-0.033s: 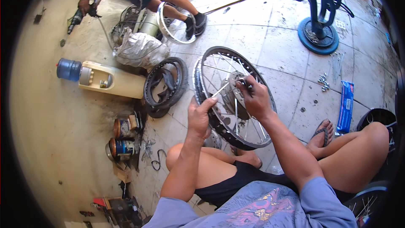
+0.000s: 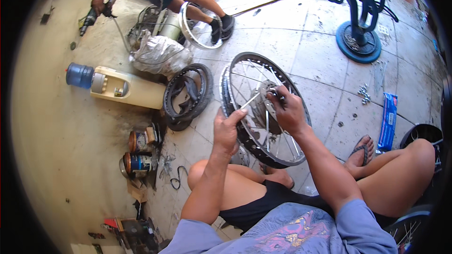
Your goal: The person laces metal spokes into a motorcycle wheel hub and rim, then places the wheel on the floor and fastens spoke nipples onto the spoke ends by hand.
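A spoked wheel with a black rim (image 2: 292, 88) stands tilted between my legs. Its thin metal spokes run to a grey hub with a round disc flange (image 2: 269, 88). On the rim's near left side, my left hand (image 2: 227, 129) is closed, its thumb lying over the rim at the outer end of a spoke. My right hand (image 2: 286, 106) is at the hub with its fingers pinched together by the flange. Whatever those fingertips hold is too small to make out.
Black tyres (image 2: 187, 96) lie to the left by a water dispenser (image 2: 129, 87). Loose spokes (image 2: 378, 75), small metal nipples (image 2: 364, 94) and a blue packet (image 2: 388, 121) are on the tiles at right. A stand with a round base (image 2: 372, 52) stands far right. Another person holds a drill (image 2: 88, 20).
The whole view has shifted slightly, so everything sits a little further right. Both hands keep their places on the wheel.
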Available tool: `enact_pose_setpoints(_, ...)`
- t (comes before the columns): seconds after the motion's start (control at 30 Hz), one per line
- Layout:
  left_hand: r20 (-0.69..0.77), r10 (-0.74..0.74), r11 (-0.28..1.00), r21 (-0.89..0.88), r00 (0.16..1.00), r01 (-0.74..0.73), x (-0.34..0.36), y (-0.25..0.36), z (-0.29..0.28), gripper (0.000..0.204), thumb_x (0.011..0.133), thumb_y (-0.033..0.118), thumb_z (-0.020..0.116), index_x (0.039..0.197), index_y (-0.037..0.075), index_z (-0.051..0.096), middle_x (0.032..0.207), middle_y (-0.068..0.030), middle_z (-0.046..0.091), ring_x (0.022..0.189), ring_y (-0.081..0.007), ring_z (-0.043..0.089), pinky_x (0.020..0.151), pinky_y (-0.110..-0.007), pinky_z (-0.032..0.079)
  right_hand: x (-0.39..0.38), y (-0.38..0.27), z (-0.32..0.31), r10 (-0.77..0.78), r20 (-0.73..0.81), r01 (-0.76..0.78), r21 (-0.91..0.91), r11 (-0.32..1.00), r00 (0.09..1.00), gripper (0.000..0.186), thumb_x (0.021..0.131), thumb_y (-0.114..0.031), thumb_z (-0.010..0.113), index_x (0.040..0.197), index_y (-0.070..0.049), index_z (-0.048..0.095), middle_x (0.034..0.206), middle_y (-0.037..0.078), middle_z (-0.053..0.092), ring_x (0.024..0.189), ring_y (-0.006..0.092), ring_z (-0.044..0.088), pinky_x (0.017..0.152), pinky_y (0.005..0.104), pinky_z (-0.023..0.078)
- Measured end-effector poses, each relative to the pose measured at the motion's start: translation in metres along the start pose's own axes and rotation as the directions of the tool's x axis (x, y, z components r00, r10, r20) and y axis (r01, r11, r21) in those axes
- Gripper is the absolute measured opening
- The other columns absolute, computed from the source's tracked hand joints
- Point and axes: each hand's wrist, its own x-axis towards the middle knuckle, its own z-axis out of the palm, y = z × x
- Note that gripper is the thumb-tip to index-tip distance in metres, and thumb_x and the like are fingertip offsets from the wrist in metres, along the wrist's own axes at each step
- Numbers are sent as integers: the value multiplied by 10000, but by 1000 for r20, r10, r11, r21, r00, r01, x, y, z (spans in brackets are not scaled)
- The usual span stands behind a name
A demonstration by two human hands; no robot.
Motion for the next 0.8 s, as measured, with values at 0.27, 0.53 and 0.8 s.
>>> enact_pose_setpoints(0.27, 80, 60, 998, 6, 995, -60, 2, -5, -2, 287, 826, 60, 702, 1027, 48, 498, 790, -62, 589, 609, -172, 631, 522, -350, 576, 5, 18, -1, 263, -27, -264, -116, 957, 964, 235, 918, -248, 691, 922, -15, 661, 776, 206, 682, 711, 391, 667, 627, 411, 511)
enact_pose_setpoints(0.53, 246, 153, 983, 63, 957, -174, 6, 9, 10, 406, 822, 87, 790, 1125, 28, 526, 863, -21, 616, 737, -105, 605, 667, -257, 536, 7, 22, -12, 499, 218, -403, -367, 838, 839, 544, 882, -468, 708, 1006, 60, 653, 896, 290, 682, 914, 425, 679, 810, 454, 523)
enact_pose_setpoints(0.8, 69, 440, 814, 391, 895, -430, -3, -48, 34, 591, 701, 122, 831, 1158, -25, 486, 980, -140, 705, 871, -199, 685, 821, -337, 550, 34, 7, -38, 496, 28, -496, 97, 863, 868, 355, 1036, -308, 518, 934, 16, 623, 688, 36, 556, 604, 120, 508, 583, 315, 463)
